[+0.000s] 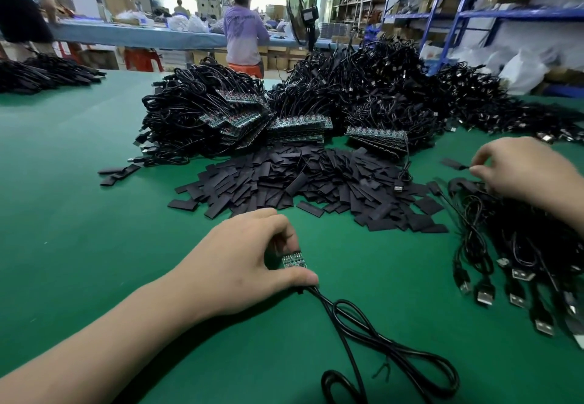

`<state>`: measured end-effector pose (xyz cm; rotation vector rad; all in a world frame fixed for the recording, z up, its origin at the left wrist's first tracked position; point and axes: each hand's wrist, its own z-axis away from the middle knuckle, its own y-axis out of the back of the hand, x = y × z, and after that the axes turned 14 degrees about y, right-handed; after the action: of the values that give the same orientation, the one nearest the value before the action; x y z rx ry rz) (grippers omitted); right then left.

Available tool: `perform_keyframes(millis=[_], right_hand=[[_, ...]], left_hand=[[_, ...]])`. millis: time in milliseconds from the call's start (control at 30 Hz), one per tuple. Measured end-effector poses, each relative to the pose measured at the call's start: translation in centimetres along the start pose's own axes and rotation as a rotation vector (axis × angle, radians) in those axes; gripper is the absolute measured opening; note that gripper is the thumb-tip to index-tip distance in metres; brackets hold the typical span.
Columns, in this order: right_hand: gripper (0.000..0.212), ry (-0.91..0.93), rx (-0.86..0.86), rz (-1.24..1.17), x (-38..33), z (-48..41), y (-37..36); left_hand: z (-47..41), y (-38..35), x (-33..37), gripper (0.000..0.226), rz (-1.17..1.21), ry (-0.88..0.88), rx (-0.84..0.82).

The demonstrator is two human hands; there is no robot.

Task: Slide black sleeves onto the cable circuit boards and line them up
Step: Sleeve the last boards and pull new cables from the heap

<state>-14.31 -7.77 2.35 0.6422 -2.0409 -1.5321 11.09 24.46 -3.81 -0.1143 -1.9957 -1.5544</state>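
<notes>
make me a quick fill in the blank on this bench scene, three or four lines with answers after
1. The left hand pinches a small bare ____ with a cable trailing from it.
2. The table is covered in a ____ mat.
3. The loose black sleeves lie in a ____ at mid-table.
4. The right hand rests on a bundle of cables with ____ plugs.

Missing words: circuit board; green; pile; USB

Matt black sleeves (316, 179) on smooth green mat (79, 214).
</notes>
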Motion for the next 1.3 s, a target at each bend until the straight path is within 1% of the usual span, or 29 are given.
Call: perform_keyframes(millis=[67,100,167,200,267,333,400,433,467,567,633,667,733,767,800,833,867,900,933,1000,1033,1067,1100,1133,1167,1200,1233,1300], right_hand=[[0.025,-0.032,-0.059,0.204,-0.9,0.3,-0.3],[0.033,-0.026,-0.071,0.264,-1.4,0.5,-0.4],[0.046,0.027,-0.095,0.287,-3.0,0.9,-0.8],[0.049,0.049,-0.133,0.270,-3.8,1.1,-1.2],[0.045,0.052,-0.240,0.238,-5.0,1.7,-2.3],[0.031,0.040,-0.311,0.238,-5.2,2.1,-3.2],[0.018,0.030,-0.336,0.252,-4.7,2.4,-3.6],[0.015,0.030,-0.337,0.270,-4.3,2.5,-3.8],[0.017,0.029,-0.340,0.291,-4.0,2.5,-3.8],[0.031,0.053,-0.349,0.352,-2.9,2.7,-4.1],[0.040,0.053,-0.344,0.374,-2.2,2.6,-4.4],[0.040,0.047,-0.349,0.372,-2.2,2.6,-4.4],[0.028,0.035,-0.335,0.347,-2.5,2.5,-4.5],[0.022,0.022,-0.303,0.327,-2.8,2.5,-4.6],[0.023,0.009,-0.266,0.300,-3.1,2.5,-4.6],[0.035,-0.004,-0.228,0.266,-3.4,2.4,-4.7],[0.053,-0.022,-0.212,0.236,-3.7,2.3,-4.7],[0.068,-0.035,-0.229,0.204,-4.1,2.4,-4.5],[0.075,-0.039,-0.258,0.187,-4.6,2.5,-4.2],[0.073,-0.021,-0.294,0.217,-5.9,2.8,-3.1],[0.068,0.026,-0.251,0.240,-6.7,3.0,-2.5],[0.060,0.098,-0.163,0.231,-7.6,3.2,-1.9],[0.049,0.188,-0.044,0.155,-8.8,3.6,-1.3],[0.037,0.278,0.068,0.000,-10.4,4.3,-0.8],[0.031,0.353,0.126,-0.208,-12.3,5.1,-0.3],[0.032,0.414,0.126,-0.415,-14.2,6.1,0.1],[0.038,0.465,0.088,-0.575,-15.9,6.9,0.3],[0.041,0.542,0.026,-0.748,-18.4,7.9,0.2]], left_hand=[[0.0,-0.1,0.2,0.048,0.084,0.000,0.001],[0.0,-0.1,0.3,0.048,0.109,-0.003,0.002],[0.0,-0.2,0.4,0.047,0.144,-0.012,0.000],[0.0,-0.3,0.4,0.046,0.157,-0.013,-0.003],[0.0,-0.5,0.4,0.046,0.178,-0.010,-0.012],[0.0,-0.5,0.3,0.046,0.188,-0.006,-0.020],[0.1,-0.5,0.3,0.044,0.219,0.008,-0.028],[0.1,-0.6,0.3,0.042,0.261,0.026,-0.038],[0.1,-0.6,0.3,0.039,0.325,0.054,-0.054],[-0.1,-0.7,0.3,0.031,0.533,0.141,-0.118],[-0.1,-0.6,0.4,0.028,0.621,0.169,-0.144],[-0.2,-0.5,0.4,0.028,0.658,0.179,-0.157],[-0.2,-0.5,0.5,0.028,0.729,0.198,-0.182],[-0.2,-0.4,0.5,0.029,0.753,0.205,-0.189],[-0.2,-0.4,0.6,0.029,0.765,0.209,-0.193],[-0.3,-0.5,0.5,0.029,0.764,0.210,-0.194],[-0.3,-0.5,0.5,0.030,0.757,0.210,-0.197],[-0.3,-0.6,0.5,0.030,0.747,0.210,-0.198],[-0.2,-0.6,0.4,0.030,0.738,0.209,-0.198],[-0.2,-0.7,0.4,0.028,0.730,0.210,-0.195],[-0.2,-0.7,0.4,0.027,0.730,0.212,-0.196],[-0.2,-0.7,0.4,0.026,0.736,0.216,-0.198],[-0.2,-0.7,0.4,0.026,0.756,0.222,-0.199],[-0.3,-0.7,0.4,0.027,0.793,0.231,-0.201],[-0.3,-0.7,0.5,0.029,0.844,0.241,-0.206],[-0.3,-0.7,0.5,0.030,0.898,0.252,-0.212],[-0.2,-0.7,0.6,0.028,0.946,0.258,-0.220],[-0.2,-0.6,0.7,0.024,0.999,0.255,-0.227]])
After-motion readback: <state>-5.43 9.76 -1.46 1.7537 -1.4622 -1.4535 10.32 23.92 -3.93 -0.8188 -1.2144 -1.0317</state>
